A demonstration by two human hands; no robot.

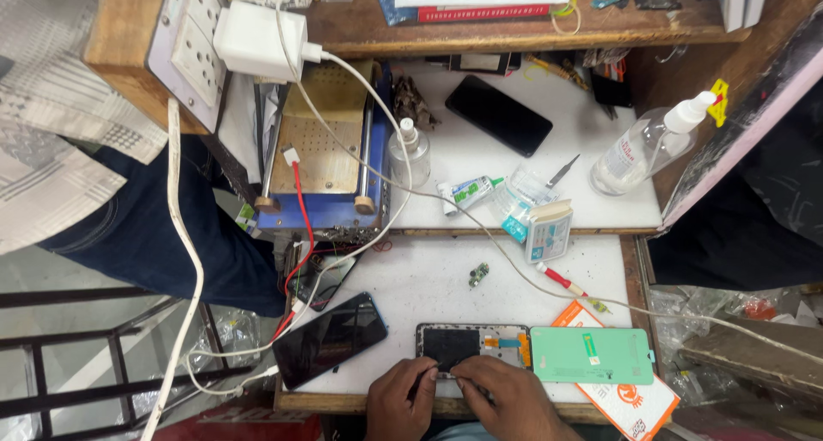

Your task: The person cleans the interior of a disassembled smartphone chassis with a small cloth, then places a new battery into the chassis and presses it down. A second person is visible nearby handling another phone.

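At the far left we see another person's dark trouser leg (163, 227) beside the white table (429, 287). A dark phone (330, 338) lies screen-up, plugged into a white cable (184, 261), so it stays clear of our work. Our left hand (401, 400) pinches the bottom edge of the opened phone frame (470, 345) in a narrow grip, probably to steady it flat at the table's near edge. Our right hand (506, 398) presses its fingertips together on that same edge, just beside the left; whether it holds a small tool we cannot tell. Touching the frame's right end lies a mint-green back cover (591, 355), resting partly on an orange-and-white packet (630, 402).
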